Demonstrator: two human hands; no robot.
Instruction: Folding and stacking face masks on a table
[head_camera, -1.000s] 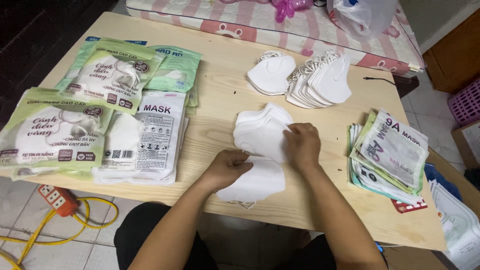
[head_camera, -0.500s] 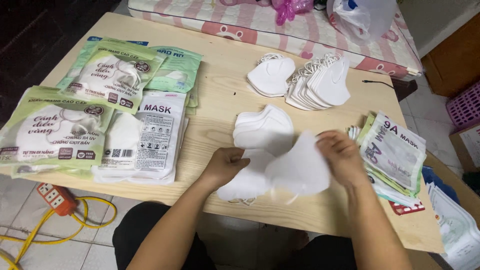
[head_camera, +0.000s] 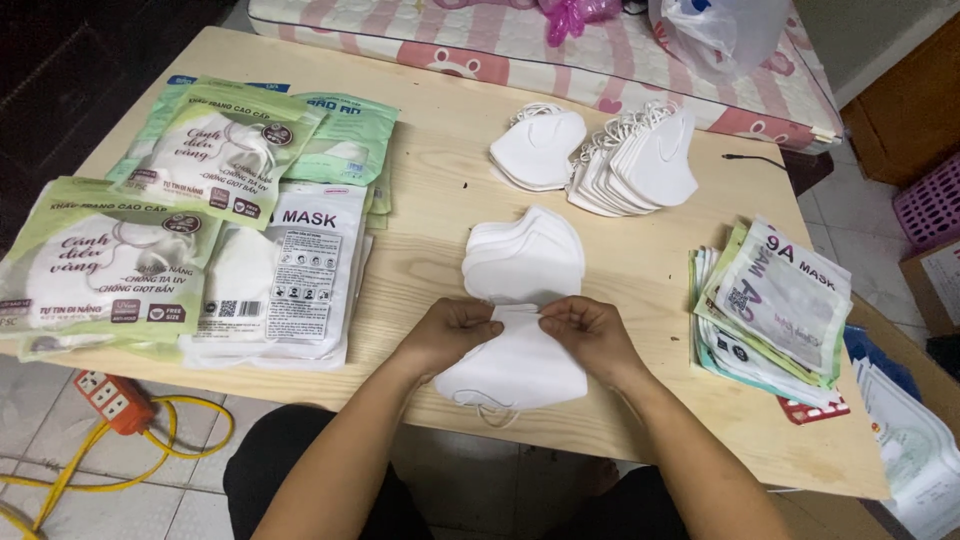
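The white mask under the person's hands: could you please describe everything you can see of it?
The white mask is a folded, soft fabric-like piece lying flat near the wooden table's front edge. Its thin ear loop hangs past that edge. The left hand and right hand pinch its top edge, just below a small stack of masks.

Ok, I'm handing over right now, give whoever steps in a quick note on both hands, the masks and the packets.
Left hand and right hand both pinch the top edge of one white mask lying at the table's near edge. Small mask stack lies just beyond it. Two more loose mask piles sit farther back. Filled packets lie left; flat pouches lie right. Done: several packets filled. Left: the loose masks.
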